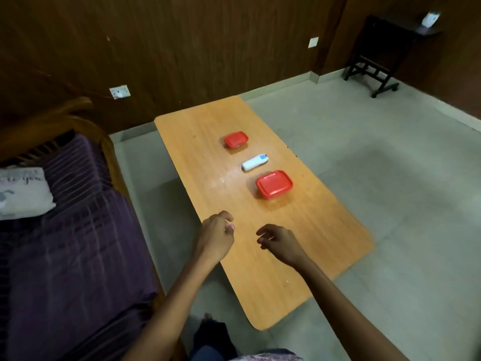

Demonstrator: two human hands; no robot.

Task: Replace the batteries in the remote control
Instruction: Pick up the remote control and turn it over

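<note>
Both hands empty right now. Left hand [217, 231] and right hand [279, 242] hover over near end of table [197, 162], fingers loosely curled, holding nothing — guessing that's just ready pose before reaching.

Remote [254, 162] lies flat mid-table, roughly 12 o'clock from my hands, well out of reach for now. Sits between two red-lidded boxes: small box [236, 139] beyond it at 11, big box [274, 184] just nearer at 5. Lids on both — probably batteries inside, can't tell which holds what. Lined up in row, easy to grab in turn.
</note>
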